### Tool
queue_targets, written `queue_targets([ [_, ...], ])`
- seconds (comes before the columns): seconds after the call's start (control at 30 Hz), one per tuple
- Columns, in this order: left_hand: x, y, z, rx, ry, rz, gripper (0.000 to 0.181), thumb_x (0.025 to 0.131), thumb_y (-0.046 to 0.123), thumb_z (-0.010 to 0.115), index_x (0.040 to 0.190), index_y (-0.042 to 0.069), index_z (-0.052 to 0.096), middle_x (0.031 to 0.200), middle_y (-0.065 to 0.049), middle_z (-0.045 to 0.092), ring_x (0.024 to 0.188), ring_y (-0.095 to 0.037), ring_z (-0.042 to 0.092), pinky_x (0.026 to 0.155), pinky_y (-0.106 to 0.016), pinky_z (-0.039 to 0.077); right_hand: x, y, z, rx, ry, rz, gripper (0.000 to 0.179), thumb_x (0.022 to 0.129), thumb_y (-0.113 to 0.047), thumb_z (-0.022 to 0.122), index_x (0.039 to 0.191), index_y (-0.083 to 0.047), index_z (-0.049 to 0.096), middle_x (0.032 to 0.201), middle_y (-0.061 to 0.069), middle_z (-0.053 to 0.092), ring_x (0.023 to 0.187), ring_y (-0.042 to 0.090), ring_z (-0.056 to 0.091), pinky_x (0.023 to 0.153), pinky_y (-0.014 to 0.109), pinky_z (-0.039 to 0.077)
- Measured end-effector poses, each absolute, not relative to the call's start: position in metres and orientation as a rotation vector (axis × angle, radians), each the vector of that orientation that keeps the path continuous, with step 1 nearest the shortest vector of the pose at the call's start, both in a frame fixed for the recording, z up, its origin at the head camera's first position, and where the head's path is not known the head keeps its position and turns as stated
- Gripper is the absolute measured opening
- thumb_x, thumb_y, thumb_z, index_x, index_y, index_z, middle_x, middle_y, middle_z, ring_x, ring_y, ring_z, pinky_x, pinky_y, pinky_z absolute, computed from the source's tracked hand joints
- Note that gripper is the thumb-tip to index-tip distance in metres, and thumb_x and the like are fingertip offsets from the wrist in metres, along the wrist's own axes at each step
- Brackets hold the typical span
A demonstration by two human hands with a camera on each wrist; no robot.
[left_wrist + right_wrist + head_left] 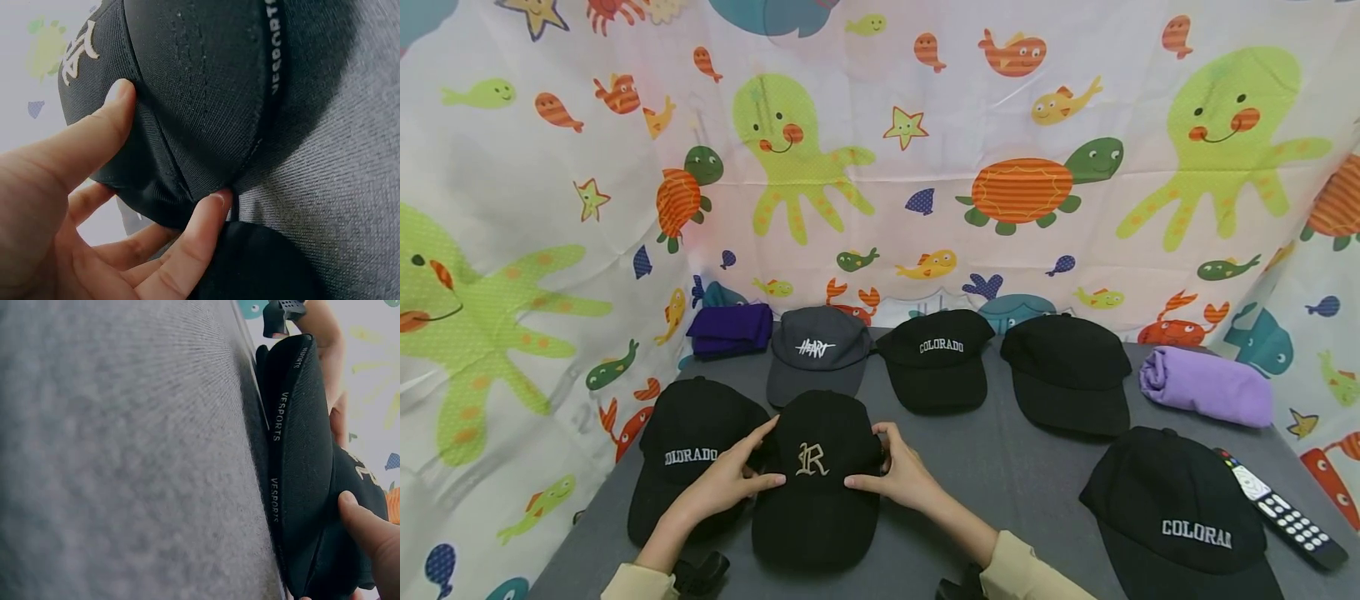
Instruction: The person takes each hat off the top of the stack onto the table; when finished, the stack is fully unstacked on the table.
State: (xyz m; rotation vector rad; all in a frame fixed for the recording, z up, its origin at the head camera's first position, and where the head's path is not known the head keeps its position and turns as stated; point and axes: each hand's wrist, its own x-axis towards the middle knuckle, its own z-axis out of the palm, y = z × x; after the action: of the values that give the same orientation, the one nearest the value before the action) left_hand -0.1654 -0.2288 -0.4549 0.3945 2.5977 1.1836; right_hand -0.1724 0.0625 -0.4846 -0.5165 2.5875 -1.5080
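A black baseball cap [816, 525] with a gold letter R sits brim toward me on the grey table. My left hand [730, 475] grips its left side, thumb on the front panel and fingers round the edge. On the opposite side my right hand [898, 475] holds it the same way, thumb near the brim seam. In the left wrist view, the left fingertips pinch the crown's lower edge, beside the brim [212, 75]. White lettering runs along the brim edge [278, 425] in the right wrist view. Another black cap [688, 500] with white lettering stands close behind the left hand, partly covered by it.
Along the back stand a folded dark purple cloth [730, 329], grey cap [820, 346], black Colorado cap [936, 367], plain black cap [1067, 383] and lilac cloth [1206, 387]. Front right are another lettered black cap [1172, 500] and a remote control [1288, 517]. A printed curtain [880, 192] surrounds the table.
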Motion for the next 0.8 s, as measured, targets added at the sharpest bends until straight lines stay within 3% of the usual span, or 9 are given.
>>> queue_targets([
  [0.2,-0.166,-0.226,-0.452,0.375,2.609,1.158,0.085,0.082,0.037,0.069,0.149,0.025,0.018,0.141,-0.032,0.031,0.054,-0.021,0.057,0.050,-0.032,0.048,-0.175,0.063,-0.486,-0.515,2.566,-1.522,0.069,0.073,-0.038,0.078,0.123,-0.013,0.038,0.082,0.006,0.052,0.065,0.013,0.045,0.053,0.025,0.040],
  [0.33,-0.168,-0.222,-0.450,0.388,2.626,1.101,0.085,0.082,0.040,0.069,0.149,0.025,0.019,0.133,-0.025,0.044,0.052,-0.020,0.055,0.052,-0.030,0.046,-0.176,0.067,-0.485,-0.503,2.556,-1.518,0.069,0.073,-0.038,0.078,0.122,-0.013,0.038,0.083,0.008,0.052,0.065,0.014,0.045,0.053,0.025,0.040],
  [0.47,-0.171,-0.222,-0.450,0.414,2.643,1.054,0.085,0.082,0.041,0.068,0.149,0.023,0.020,0.131,-0.025,0.046,0.059,-0.018,0.057,0.059,-0.029,0.045,-0.178,0.071,-0.484,-0.534,2.554,-1.489,0.068,0.075,-0.038,0.077,0.124,-0.013,0.038,0.085,0.009,0.054,0.065,0.013,0.048,0.053,0.025,0.041],
  [0.63,-0.173,-0.223,-0.446,0.413,2.641,1.050,0.083,0.082,0.040,0.068,0.148,0.018,0.022,0.136,-0.031,0.039,0.070,-0.014,0.060,0.065,-0.031,0.046,-0.181,0.079,-0.482,-0.631,2.504,-1.459,0.063,0.080,-0.034,0.073,0.128,-0.013,0.038,0.093,0.008,0.057,0.067,0.014,0.054,0.053,0.026,0.044],
  [0.8,-0.174,-0.221,-0.436,0.389,2.701,1.006,0.080,0.082,0.042,0.068,0.146,0.014,0.029,0.134,-0.026,0.043,0.075,-0.011,0.059,0.067,-0.030,0.048,-0.184,0.090,-0.483,-0.718,2.440,-1.466,0.060,0.082,-0.031,0.071,0.130,-0.016,0.039,0.104,0.011,0.058,0.072,0.013,0.058,0.057,0.026,0.047],
])
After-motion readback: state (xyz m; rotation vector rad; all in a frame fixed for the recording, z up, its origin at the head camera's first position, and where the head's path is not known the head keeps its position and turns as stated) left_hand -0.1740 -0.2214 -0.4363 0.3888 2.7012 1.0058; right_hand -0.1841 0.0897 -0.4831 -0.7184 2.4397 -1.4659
